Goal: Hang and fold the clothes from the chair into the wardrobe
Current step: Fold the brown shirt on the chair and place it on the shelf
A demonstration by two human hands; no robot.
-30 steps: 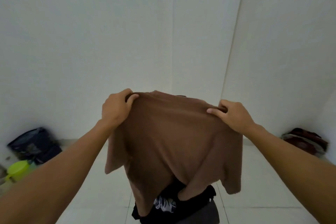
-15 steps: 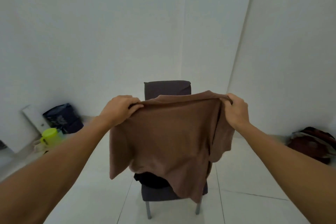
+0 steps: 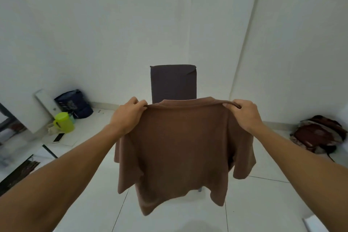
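A brown shirt [image 3: 180, 147] hangs spread in the air before a dark chair [image 3: 173, 82], hiding its seat. The left hand [image 3: 128, 117] and right hand [image 3: 244, 115] each pinch a shoulder of it, fingers curled over the top edge. A green jug [image 3: 63, 122] stands on the floor's left side.

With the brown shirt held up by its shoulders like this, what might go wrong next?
1. Both hands, left hand and right hand, only pinch the top edge of the brown T-shirt, so a slip could drop it onto the floor.
2. The hanging shirt hides the seat of the chair, so remaining clothes there may be missed.
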